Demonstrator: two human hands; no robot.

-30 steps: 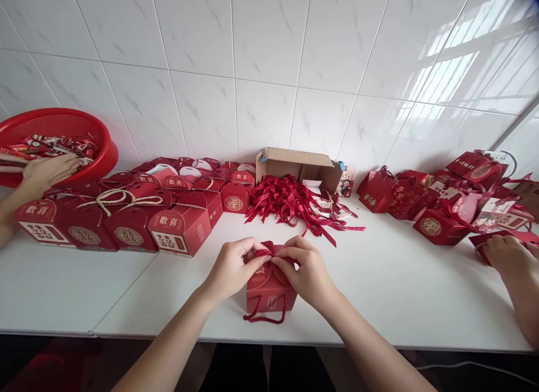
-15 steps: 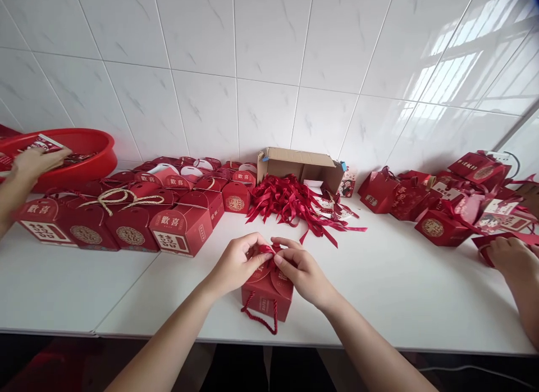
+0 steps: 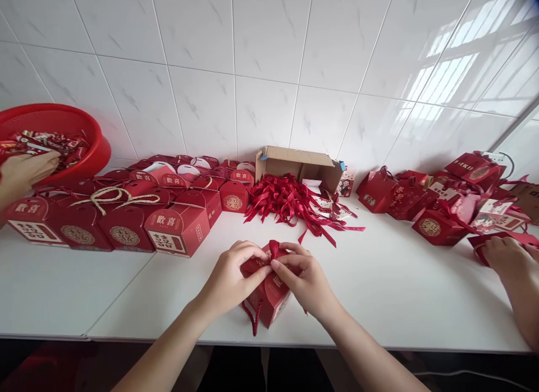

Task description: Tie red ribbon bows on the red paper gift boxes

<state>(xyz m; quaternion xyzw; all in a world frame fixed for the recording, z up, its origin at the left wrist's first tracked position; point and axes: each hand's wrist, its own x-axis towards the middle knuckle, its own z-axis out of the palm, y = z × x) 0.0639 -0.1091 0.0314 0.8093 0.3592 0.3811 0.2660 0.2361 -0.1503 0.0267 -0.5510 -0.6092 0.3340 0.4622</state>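
A small red gift box point(image 3: 269, 299) stands near the table's front edge, turned with one corner towards me. On its top is a red ribbon point(image 3: 274, 248), gathered at the middle. My left hand point(image 3: 236, 271) pinches the ribbon from the left with thumb and fingers. From the right, my right hand point(image 3: 305, 274) pinches the same ribbon, its thumb meeting my left fingertips. A twisted red cord handle point(image 3: 254, 319) hangs down the box's left side.
Rows of red boxes point(image 3: 179, 226) stand at the left, beside a red basket point(image 3: 103, 147) where another person's hand reaches in. Loose ribbons point(image 3: 290, 198) lie before a cardboard box point(image 3: 295, 155). More red boxes point(image 3: 440, 226) and another hand point(image 3: 509, 260) are at right.
The gift box has turned so a corner faces me. The ribbon now stands up above my fingertips. At the left, the red basket has tilted, showing its contents, and the other hand has moved lower.
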